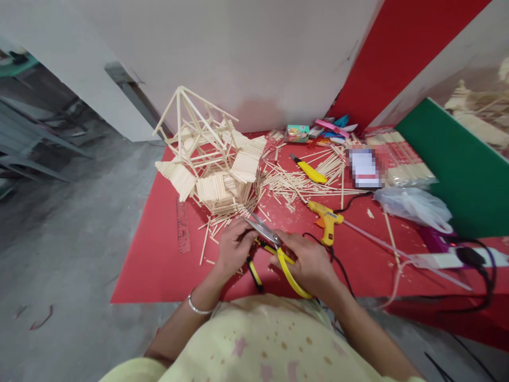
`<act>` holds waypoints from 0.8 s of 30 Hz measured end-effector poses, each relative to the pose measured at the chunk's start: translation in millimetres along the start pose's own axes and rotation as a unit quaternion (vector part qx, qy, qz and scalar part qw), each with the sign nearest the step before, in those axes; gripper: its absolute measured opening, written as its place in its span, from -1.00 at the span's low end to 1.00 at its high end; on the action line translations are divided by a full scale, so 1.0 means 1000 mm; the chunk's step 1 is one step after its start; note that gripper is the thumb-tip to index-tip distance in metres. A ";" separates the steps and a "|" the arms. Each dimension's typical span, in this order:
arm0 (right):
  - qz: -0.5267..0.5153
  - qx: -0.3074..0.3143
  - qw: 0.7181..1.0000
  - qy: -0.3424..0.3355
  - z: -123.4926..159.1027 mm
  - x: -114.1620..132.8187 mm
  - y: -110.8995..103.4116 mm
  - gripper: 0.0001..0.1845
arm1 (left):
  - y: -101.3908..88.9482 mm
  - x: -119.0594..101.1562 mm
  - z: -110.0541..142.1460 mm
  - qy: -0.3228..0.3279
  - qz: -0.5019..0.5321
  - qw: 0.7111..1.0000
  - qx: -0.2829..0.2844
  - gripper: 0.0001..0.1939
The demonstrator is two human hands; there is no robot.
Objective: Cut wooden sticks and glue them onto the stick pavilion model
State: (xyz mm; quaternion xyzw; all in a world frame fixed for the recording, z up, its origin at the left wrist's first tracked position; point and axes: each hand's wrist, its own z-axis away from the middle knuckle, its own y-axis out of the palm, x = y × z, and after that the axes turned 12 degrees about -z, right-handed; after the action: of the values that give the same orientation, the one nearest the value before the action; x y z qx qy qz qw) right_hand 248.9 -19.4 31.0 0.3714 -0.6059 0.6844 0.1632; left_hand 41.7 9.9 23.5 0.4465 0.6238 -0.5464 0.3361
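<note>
My right hand (308, 261) is closed on the yellow handles of a pair of scissors (267, 233), whose metal blades point up and left. My left hand (234, 248) is pinched shut next to the blades, holding something too small to make out, probably a thin wooden stick. Both hands hover over a red mat (159, 260) on the floor. Just beyond the hands stands a house-like model of wooden sticks (210, 159) with a peaked frame.
Loose sticks (294, 183) are scattered across the mat. A yellow glue gun (326, 218) with a black cord lies right of the hands, a yellow utility knife (310, 171) behind it. A ruler (183, 225) lies left. A plastic bag (413, 204), green board (457, 164) and wall stand right.
</note>
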 end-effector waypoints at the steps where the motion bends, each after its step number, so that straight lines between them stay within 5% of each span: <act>1: -0.012 0.002 1.000 0.000 0.000 0.000 0.000 -0.40 | 0.000 -0.001 0.000 -0.003 0.007 1.000 0.001 -0.87; 8: -0.068 -0.019 0.998 -0.007 0.006 -0.015 0.009 -0.49 | 0.001 0.000 0.001 -0.036 0.041 0.999 -0.003 -0.93; 16: 0.057 -0.079 0.995 -0.014 0.006 -0.006 0.005 -0.38 | 0.010 0.015 0.003 -0.213 0.254 0.943 0.026 -0.67; 24: 0.110 -0.097 0.989 -0.018 0.006 -0.002 0.022 -0.43 | 0.011 0.011 0.004 -0.225 0.264 0.937 0.030 -0.74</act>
State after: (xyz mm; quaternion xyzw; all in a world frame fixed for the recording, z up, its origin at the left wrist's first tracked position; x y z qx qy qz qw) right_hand 237.1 -29.1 14.6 0.2974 -0.7092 0.6294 0.1112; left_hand 47.4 8.4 8.5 0.4708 0.3748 -0.5424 0.5863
